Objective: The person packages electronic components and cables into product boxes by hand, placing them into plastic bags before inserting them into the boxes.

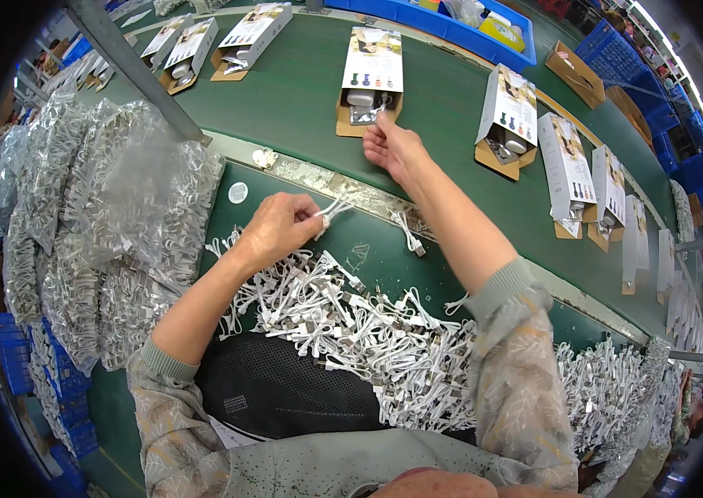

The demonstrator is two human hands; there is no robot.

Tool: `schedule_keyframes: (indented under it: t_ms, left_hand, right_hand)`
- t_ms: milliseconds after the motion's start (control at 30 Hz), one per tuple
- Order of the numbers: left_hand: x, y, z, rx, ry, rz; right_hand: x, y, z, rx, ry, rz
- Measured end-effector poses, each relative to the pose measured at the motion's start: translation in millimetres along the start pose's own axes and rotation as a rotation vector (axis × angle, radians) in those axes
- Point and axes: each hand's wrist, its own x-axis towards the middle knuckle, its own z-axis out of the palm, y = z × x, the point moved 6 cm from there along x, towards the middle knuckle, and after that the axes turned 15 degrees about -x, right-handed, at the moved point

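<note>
At least nine boxes (374, 60), countless cables (428, 353), one sticker (237, 192).

a thin white cable (337, 204), folded into a bundle, is held raised, its looped ends pointing up and to the right. beyond it lies a white box (374, 60) printed with colour pictures, its open brown end facing the near side; a second white cable (385, 100), partly hidden, shows at the opening's right.

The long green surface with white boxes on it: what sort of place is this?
Probably a factory packing line: open white boxes lie spaced along the long green surface, a heap of white cables lies close by, and bulging clear bags are piled at left.
</note>
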Motion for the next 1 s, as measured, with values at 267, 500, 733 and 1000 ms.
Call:
schedule_keyframes:
  t_ms: [267, 500, 733, 1000]
  left_hand:
    - [-3.0, 0.7, 0.3, -0.108, 0.006, 0.117]
    - [17.2, 58.2, 51.4, 0.137, -0.048, 0.404]
    - [15.5, 48.5, 93.8, 0.290, -0.171, 0.616]
    - [-6.3, 14.2, 35.8, 0.047, -0.116, 0.040]
  right_hand:
    - [-181.7, -20.8, -93.1, -1.434, -0.146, -0.386]
    - [-252.9, 28.1, -117.7, -1.562, -0.124, -0.322]
    - [-216.1, 37.9, -69.8, -1.391, -0.052, -0.602]
    - [-181.6, 40.2, -66.1, -0.842, -0.235, -0.124]
